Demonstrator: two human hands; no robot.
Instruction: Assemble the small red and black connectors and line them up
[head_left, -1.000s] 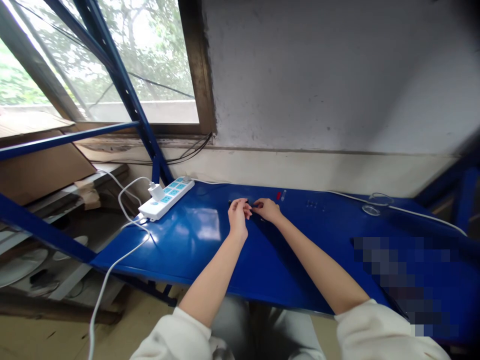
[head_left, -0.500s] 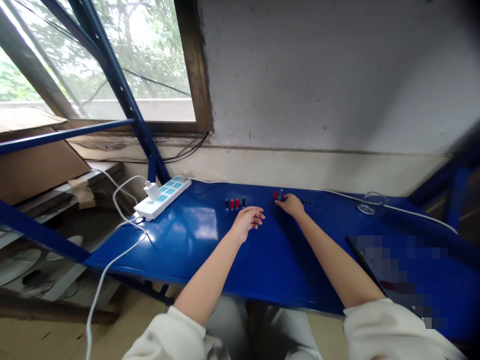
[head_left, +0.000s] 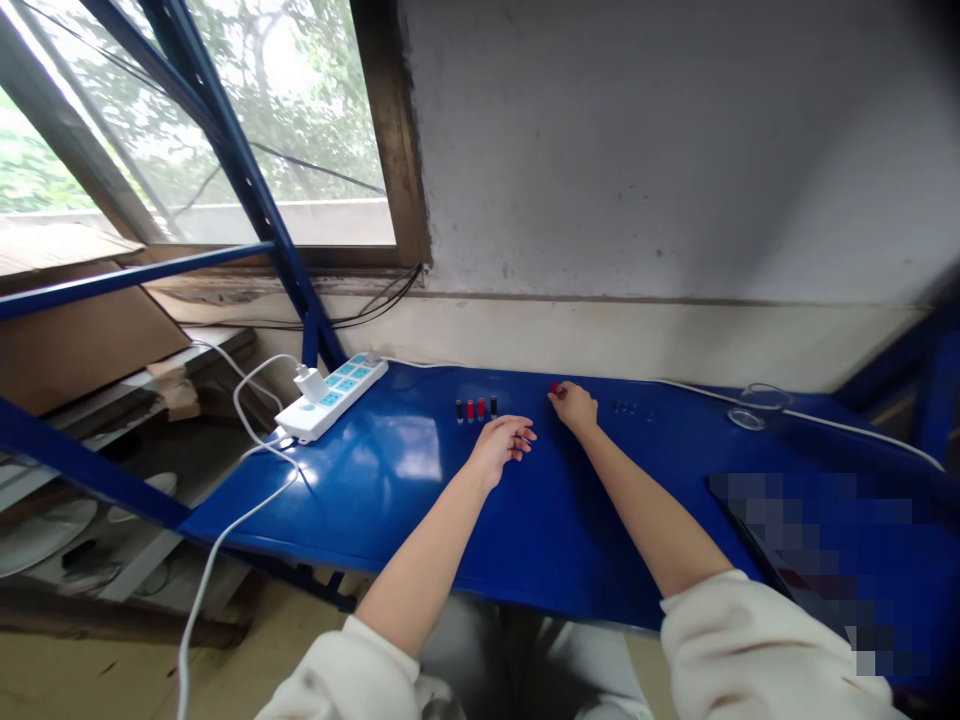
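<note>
On the blue table (head_left: pixel 405 500) several small red and black cylinders stand upright in a short row: a black cylinder (head_left: pixel 460 411), a red cylinder (head_left: pixel 481 409) and others beside them. My left hand (head_left: pixel 504 447) hovers just right of that row, fingers loosely bent and apart, with nothing in it. Farther right, my right hand (head_left: pixel 576 407) has its fingers closed at another small red cylinder (head_left: pixel 555 387), whose top shows past the fingertips. The lower part is hidden by the hand. Right of this hand lie several tiny dark pieces (head_left: pixel 624 406), too small to name.
A white power strip (head_left: pixel 330 400) with a plugged-in charger and a white cable (head_left: pixel 225 525) occupies the table's left end. A clear round container (head_left: pixel 747 418) lies at the back right. A dark flat object, partly pixelated (head_left: pixel 757 520), lies near my right forearm. A wall (head_left: pixel 637 200) rises behind.
My right hand has shifted slightly left, its fingers curling in round the red cylinder. A clear piece seen beside it earlier is now out of sight. My left hand keeps nearly the same pose.
</note>
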